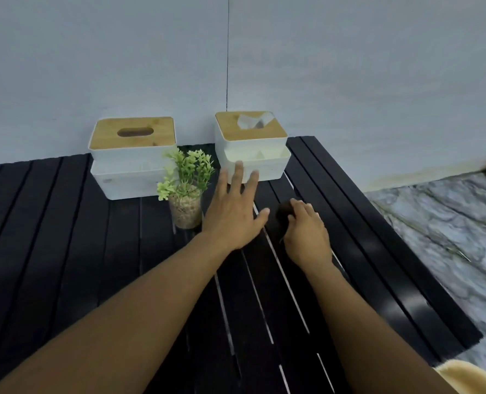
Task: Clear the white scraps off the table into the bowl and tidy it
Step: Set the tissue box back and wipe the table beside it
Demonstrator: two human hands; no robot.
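Observation:
My left hand [233, 211] is stretched forward over the black slatted table [65, 251] with its fingers straight and spread. Its fingertips lie in front of the right tissue box [273, 163]. My right hand [307, 234] is curled over a dark round object [282, 218] that sits on the table just right of my left hand. The object blends into the dark slats, so I cannot tell whether it is the bowl. I see no white scraps on the table.
Two white tissue boxes with wooden lids stand against the wall. The left tissue box [128, 163] has an empty slot; a tissue sticks out of the right one. A small green plant in a glass jar [185, 206] stands just left of my left hand. The table's right edge [406, 251] drops to a stone floor.

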